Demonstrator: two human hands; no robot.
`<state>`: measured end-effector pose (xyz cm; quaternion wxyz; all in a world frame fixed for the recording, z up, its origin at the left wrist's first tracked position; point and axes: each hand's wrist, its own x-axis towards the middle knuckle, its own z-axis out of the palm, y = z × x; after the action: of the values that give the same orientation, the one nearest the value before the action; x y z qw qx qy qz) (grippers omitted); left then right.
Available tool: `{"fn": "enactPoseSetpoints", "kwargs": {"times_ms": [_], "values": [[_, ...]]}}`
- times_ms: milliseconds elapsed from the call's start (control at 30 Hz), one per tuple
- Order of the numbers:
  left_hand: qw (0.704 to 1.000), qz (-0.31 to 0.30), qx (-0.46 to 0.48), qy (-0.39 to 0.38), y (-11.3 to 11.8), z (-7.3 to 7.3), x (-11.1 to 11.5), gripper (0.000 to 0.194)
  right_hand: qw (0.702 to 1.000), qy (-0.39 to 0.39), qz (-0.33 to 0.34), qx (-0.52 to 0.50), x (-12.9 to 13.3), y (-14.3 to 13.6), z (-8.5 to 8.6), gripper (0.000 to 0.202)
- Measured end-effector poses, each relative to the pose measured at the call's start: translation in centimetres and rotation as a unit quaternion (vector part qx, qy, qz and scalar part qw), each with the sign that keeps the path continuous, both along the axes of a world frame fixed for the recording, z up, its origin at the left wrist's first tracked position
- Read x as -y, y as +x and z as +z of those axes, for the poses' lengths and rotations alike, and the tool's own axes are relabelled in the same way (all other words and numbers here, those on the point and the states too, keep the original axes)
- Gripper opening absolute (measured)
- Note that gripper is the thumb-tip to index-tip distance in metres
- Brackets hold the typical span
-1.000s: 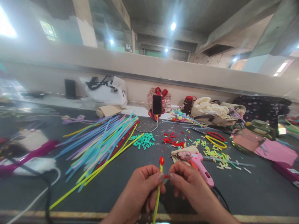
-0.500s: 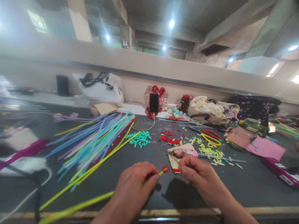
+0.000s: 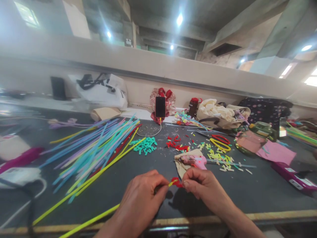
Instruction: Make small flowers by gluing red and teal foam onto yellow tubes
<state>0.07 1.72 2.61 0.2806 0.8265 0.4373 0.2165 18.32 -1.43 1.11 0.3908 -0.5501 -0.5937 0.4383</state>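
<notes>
My left hand (image 3: 148, 190) is closed in a pinch around a yellow pipe cleaner (image 3: 94, 220), whose long end runs out toward the front edge of the table. At its short end, just past my fingertips, sits a small red fuzzy shape (image 3: 176, 181). My right hand (image 3: 201, 185) pinches at the right side of that red shape, apparently on a short red piece; the fingers partly hide it. Behind my right hand, a pink glue gun (image 3: 192, 160) lies on a beige cloth (image 3: 182, 169), its nozzle pointing left.
Many coloured pipe cleaners (image 3: 99, 155) lie at left. Cut teal pieces (image 3: 146, 145), red pieces (image 3: 174, 142) and yellow pieces (image 3: 219, 157) form piles. Scissors (image 3: 219, 142) and a jar (image 3: 257, 135) are at right. A phone (image 3: 160, 106) with a cable stands behind.
My right hand has moved left, bringing its red piece from beside the cloth against the red shape on the yellow pipe cleaner. My left hand keeps its pinch. The view has shifted slightly.
</notes>
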Motion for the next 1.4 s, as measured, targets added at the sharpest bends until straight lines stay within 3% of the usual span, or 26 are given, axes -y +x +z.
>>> {"fn": "enactPoseSetpoints", "kwargs": {"times_ms": [167, 533, 1400], "values": [[1.000, 0.008, 0.009, 0.019, 0.0, -0.8, 0.2, 0.023, 1.000, 0.006, -0.005, 0.024, 0.1, -0.4, 0.1, 0.016], [0.999, 0.014, -0.003, 0.047, 0.1, -1.8, 0.4, 0.023, 0.976, 0.070, -0.028, 0.205, 0.1, -1.0, 0.2, 0.018], [0.996, 0.047, 0.029, 0.075, 0.4, -2.0, 0.4, 0.022, 0.954, 0.124, -0.065, 0.266, 0.1, -1.7, -0.3, 0.014]]}}
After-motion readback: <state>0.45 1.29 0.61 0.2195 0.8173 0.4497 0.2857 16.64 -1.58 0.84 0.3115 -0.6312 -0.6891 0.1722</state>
